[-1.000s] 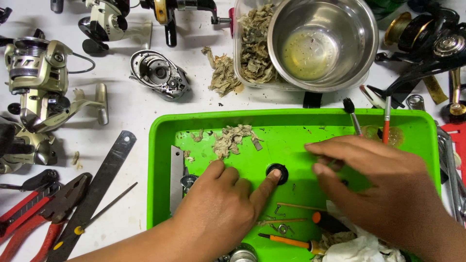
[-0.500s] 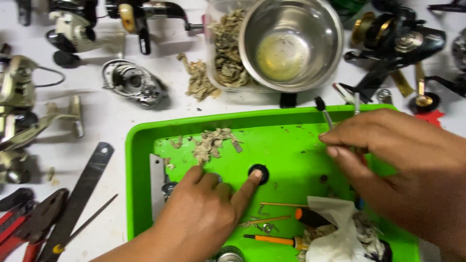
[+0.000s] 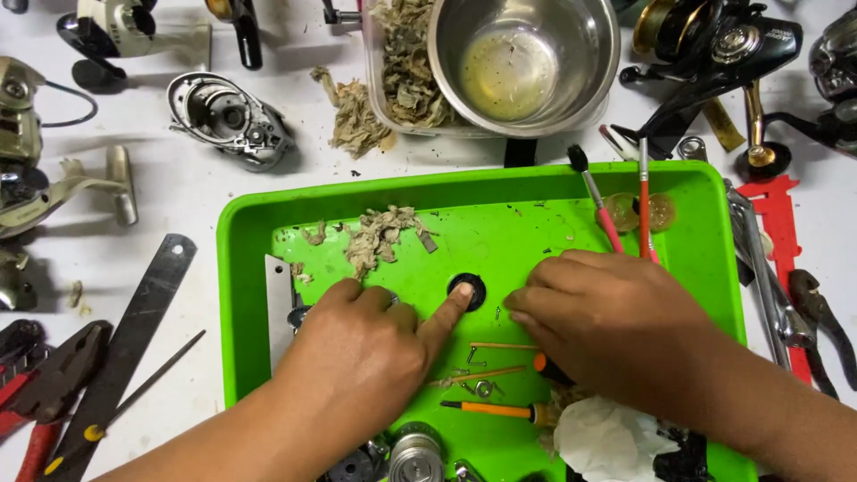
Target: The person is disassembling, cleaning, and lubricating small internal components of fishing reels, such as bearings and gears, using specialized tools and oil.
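Here the small round black ring-shaped part (image 3: 467, 290) lies flat on the floor of the bright green plastic tray (image 3: 245, 268), about at the tray's middle, and the whole matter turns on how the two hands stand to it. The left hand (image 3: 361, 344) is the one in contact: its index fingertip rests on the near-left edge of the ring, finger stretched out up and to the right, the other fingers curled loosely under, so this grip is not pinching anything, only pressing with one finger. The right hand (image 3: 616, 326) sits just beside the ring on its right, palm down, fingertips bunched and pointing left toward it but apart from it; whether those fingertips hold some tiny piece I cannot tell. So the ring lies between the two sets of fingertips, the left touching, the right near.

Being round, the ring has no long axis to speak of. Below the right hand's fingers lie thin wooden sticks (image 3: 486, 375) and an orange-handled small screwdriver (image 3: 495, 410), with a crumpled white tissue (image 3: 607, 442) at the tray's near edge. A tuft of grey-brown fibrous debris (image 3: 379, 236) sits further up the tray, well apart from the ring. A steel bowl (image 3: 522, 67) stands beyond on the white table (image 3: 178, 196)
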